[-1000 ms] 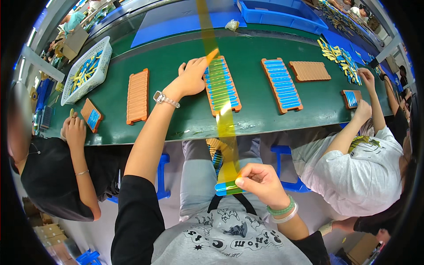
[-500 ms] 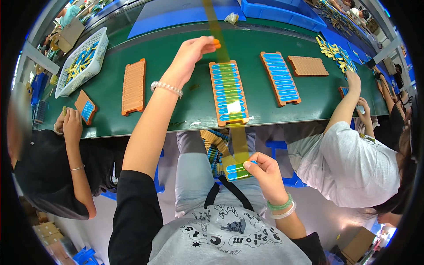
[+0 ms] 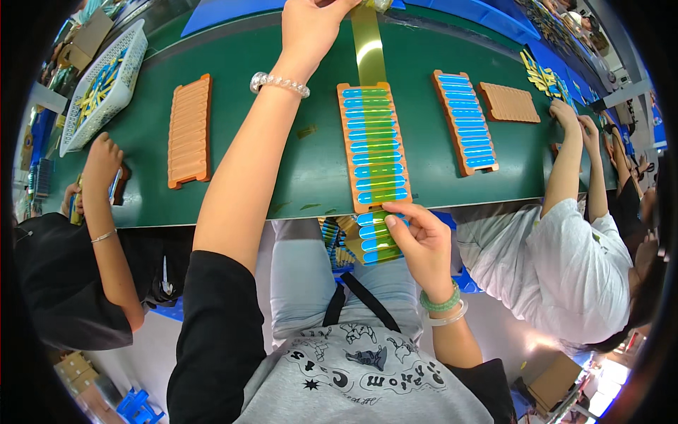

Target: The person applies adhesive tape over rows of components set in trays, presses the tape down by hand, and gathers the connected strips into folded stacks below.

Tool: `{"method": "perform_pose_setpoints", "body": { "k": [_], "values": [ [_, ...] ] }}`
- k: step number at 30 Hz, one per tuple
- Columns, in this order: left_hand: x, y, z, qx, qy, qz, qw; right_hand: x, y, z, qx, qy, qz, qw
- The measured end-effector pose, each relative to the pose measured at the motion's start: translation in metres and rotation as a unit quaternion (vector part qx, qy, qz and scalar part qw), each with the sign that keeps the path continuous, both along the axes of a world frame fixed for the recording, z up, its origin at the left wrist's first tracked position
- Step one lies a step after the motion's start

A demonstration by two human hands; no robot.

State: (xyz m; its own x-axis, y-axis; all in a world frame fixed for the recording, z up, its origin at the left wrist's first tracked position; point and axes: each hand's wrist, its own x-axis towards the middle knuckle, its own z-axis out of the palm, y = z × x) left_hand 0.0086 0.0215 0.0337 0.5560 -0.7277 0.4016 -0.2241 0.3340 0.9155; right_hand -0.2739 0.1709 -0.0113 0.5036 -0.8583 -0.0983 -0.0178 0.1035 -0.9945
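My right hand [image 3: 424, 240] pinches a taped strip of blue round-ended sticks [image 3: 378, 244] at the table's front edge, below a grooved orange-brown tray [image 3: 359, 205]. Blue sticks [image 3: 360, 147] lie side by side in the tray's grooves. A translucent yellow tape [image 3: 371, 56] runs lengthwise over them and beyond the tray's far end. My left hand [image 3: 314, 32] is stretched out at the top edge beside the tape. Its fingers are curled in, but their tips are partly cut off, so what they hold cannot be made out.
On the green table [image 3: 268, 155] are an empty grooved tray [image 3: 189, 131], a filled tray [image 3: 466, 124] and another brown tray [image 3: 508, 102]. A white basket [image 3: 106, 92] of yellow and blue pieces stands at left. Co-workers' hands [image 3: 106, 166] work on both sides.
My left hand has moved farther away, up to the top edge. My right hand has risen to the tray's near end with the strip, and more taped sticks show below the tray.
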Motion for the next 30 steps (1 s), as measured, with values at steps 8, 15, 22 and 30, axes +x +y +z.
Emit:
{"method": "perform_pose_setpoints", "body": {
  "k": [8,15,22,30],
  "values": [
    [0.005,-0.01,-0.015,-0.047,-0.018,0.018,0.999,0.004,-0.008,0.005,-0.025,0.086,-0.008,0.996],
    [0.007,-0.005,-0.016,-0.024,-0.01,0.012,1.0,0.007,-0.006,0.003,-0.032,0.104,-0.019,0.994],
    [0.023,0.013,0.007,-0.024,0.097,-0.153,0.983,0.014,0.022,0.021,0.102,-0.027,-0.064,0.992],
    [0.007,0.054,-0.001,0.041,-0.168,-0.052,0.983,-0.047,0.063,0.047,0.18,-0.066,0.117,0.974]
  ]
}}
